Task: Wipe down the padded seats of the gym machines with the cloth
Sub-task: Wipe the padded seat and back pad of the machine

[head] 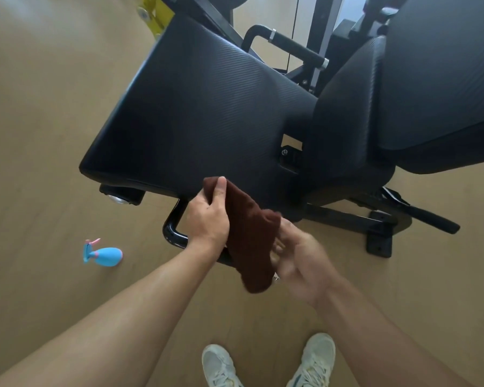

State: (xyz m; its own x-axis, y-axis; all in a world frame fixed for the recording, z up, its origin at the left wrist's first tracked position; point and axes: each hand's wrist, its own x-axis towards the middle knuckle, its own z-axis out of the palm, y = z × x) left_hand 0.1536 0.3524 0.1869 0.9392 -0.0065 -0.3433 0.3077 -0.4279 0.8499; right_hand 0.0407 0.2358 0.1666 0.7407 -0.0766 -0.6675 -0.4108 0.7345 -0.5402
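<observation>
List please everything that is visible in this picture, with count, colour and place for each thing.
padded seat: one, black, centre, on the machine
back pads: two, black, right of the seat
machine frame: one, black, under the pads, on the floor
handle bar: one, black, behind the seat
yellow part: one, top left
cloth: one, dark brown, folded, in front of the seat's near edge
spray bottle: one, blue with pink trigger, lying on the floor, left
floor: tan
shoes: two, white, bottom
left hand: grips the cloth
right hand: blurred, at the cloth's lower end
</observation>
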